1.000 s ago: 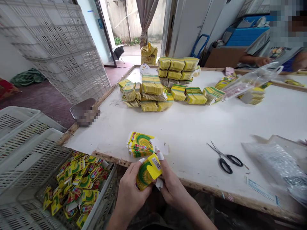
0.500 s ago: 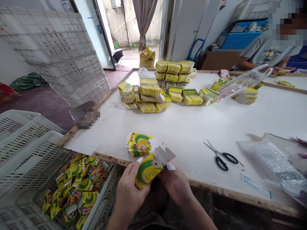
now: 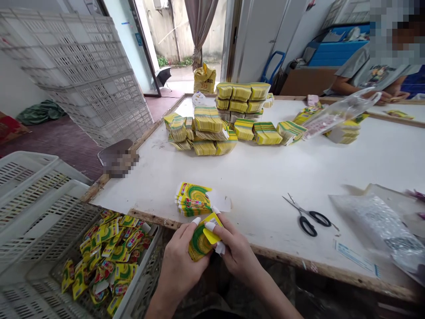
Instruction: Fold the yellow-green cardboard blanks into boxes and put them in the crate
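Note:
Both hands hold one small yellow-green cardboard box (image 3: 198, 243) over the table's near edge. My left hand (image 3: 177, 261) wraps around the body of the box from the left. At its upper right end, my right hand (image 3: 237, 252) pinches the yellow end flap, now folded over. White coverings sit on several fingertips. Just beyond lies a short stack of flat yellow cartons (image 3: 193, 199), their white flaps pointing right. What is inside the held box, if anything, is hidden.
Black-handled scissors (image 3: 308, 217) and a clear plastic bag (image 3: 381, 221) lie to the right. Bundled cartons (image 3: 209, 119) stand at the back. A white crate (image 3: 142, 266) of folded boxes sits lower left. Another person (image 3: 375, 75) works at the far right.
The open end flap of the box has been folded down. My right hand has moved up onto that end, while my left hand keeps its grip.

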Demonstrator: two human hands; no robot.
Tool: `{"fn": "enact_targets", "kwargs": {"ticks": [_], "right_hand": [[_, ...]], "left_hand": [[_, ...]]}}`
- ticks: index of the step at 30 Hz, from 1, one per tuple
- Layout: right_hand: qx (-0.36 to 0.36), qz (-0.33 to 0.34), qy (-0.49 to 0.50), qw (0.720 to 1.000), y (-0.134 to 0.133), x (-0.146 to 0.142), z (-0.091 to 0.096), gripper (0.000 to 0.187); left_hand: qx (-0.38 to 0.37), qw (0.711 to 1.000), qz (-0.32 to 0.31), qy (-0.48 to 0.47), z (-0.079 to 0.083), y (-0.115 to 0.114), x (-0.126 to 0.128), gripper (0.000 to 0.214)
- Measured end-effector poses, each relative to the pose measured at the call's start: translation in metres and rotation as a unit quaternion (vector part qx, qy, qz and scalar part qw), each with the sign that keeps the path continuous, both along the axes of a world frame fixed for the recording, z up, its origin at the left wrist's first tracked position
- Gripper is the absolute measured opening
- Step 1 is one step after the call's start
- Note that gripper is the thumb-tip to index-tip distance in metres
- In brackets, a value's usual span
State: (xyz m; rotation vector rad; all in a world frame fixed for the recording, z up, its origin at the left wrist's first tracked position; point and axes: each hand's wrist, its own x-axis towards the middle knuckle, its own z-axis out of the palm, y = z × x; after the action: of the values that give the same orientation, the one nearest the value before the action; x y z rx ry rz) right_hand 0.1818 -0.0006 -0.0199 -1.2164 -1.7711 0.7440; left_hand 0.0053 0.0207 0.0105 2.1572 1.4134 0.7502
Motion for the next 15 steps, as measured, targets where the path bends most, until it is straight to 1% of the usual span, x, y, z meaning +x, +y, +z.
{"fn": "enact_targets", "kwargs": {"ticks": [2, 5, 9, 11, 15], "right_hand": [[0.004, 0.002, 0.002, 1.0, 0.002, 0.003, -0.001, 0.031], [0.007, 0.025, 0.003, 1.0, 0.006, 0.009, -0.002, 0.021], [0.001, 0.068, -0.002, 0.998, 0.011, 0.02, 0.0, 0.017], [-0.001, 0.082, 0.0, 0.997, 0.013, 0.023, 0.003, 0.017], [-0.007, 0.084, -0.011, 0.996, 0.014, 0.024, 0.004, 0.019]], "left_hand": [[-0.017, 1.0, -0.008, -0.011, 0.003, 0.003, 0.0, 0.043], [-0.031, 0.999, -0.013, -0.021, 0.007, 0.007, 0.0, 0.042], [-0.04, 0.999, -0.032, -0.014, 0.009, 0.01, -0.003, 0.039], [-0.048, 0.998, -0.039, -0.015, 0.009, 0.011, -0.003, 0.041], [-0.054, 0.997, -0.049, -0.015, 0.009, 0.013, -0.004, 0.044]]}}
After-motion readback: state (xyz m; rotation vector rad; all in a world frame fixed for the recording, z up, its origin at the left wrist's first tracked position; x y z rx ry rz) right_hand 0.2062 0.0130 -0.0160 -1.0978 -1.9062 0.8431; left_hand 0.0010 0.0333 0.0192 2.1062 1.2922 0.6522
